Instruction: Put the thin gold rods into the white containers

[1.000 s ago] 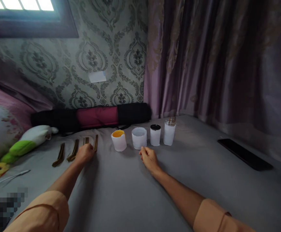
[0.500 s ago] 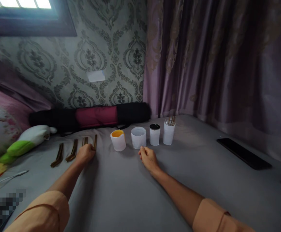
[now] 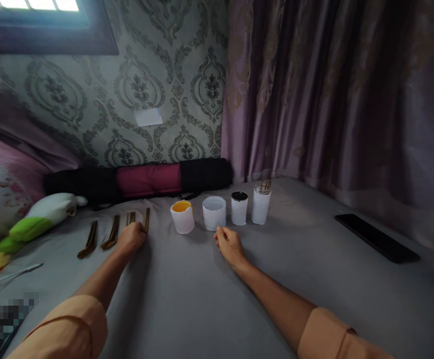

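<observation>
We judge the rightmost brown strips (image 3: 147, 218) light, stiff, best pinched mid-length; whether our left hand (image 3: 132, 238) grips them we cannot tell, while our right hand (image 3: 230, 245) curls closed.

Strips (image 3: 91, 237) lie left of four cups (image 3: 214, 217) on the sheet (image 3: 202, 299); behind them, a bag (image 3: 149, 180); far right, a phone (image 3: 375, 237). The rightmost cup (image 3: 260, 208) seems to hold sticks (image 3: 264, 187).
</observation>
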The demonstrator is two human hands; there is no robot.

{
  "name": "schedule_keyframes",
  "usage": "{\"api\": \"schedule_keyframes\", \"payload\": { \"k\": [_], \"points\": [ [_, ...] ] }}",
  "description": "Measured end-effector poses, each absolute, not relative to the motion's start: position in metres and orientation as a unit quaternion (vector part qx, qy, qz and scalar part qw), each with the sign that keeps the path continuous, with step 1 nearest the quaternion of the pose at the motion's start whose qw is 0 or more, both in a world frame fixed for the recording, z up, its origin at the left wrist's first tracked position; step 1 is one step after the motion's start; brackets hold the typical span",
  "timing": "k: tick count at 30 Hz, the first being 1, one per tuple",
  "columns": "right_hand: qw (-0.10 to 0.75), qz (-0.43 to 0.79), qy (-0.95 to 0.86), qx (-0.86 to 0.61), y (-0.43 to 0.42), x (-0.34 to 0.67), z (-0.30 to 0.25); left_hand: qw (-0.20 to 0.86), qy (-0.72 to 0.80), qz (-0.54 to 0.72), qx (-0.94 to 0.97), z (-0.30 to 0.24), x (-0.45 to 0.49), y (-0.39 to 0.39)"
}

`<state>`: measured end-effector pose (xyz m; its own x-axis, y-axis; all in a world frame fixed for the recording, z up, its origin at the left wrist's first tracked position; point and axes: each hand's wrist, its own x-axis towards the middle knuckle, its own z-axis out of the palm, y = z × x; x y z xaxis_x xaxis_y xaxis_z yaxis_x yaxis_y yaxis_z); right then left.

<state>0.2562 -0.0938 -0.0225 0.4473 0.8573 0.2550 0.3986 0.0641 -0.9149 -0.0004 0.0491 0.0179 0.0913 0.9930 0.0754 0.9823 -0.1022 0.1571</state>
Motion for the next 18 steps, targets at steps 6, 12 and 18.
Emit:
{"api": "schedule_keyframes", "payload": {
  "k": [6, 12, 18],
  "points": [
    [0.548, 0.217, -0.484, -0.647, -0.0935, 0.2570, -0.0239, 0.035, 0.673, 0.085, 0.734, 0.0189, -0.0004, 0.0485],
    [0.544, 0.217, -0.483, -0.650, -0.0936, 0.2568, -0.0230, 0.040, 0.674, 0.090, 0.732, 0.0169, -0.0013, 0.0501],
    [0.549, 0.208, -0.488, -0.646, -0.0935, 0.2566, -0.0224, 0.042, 0.670, 0.088, 0.736, 0.0156, -0.0029, 0.0528]
  ]
}}
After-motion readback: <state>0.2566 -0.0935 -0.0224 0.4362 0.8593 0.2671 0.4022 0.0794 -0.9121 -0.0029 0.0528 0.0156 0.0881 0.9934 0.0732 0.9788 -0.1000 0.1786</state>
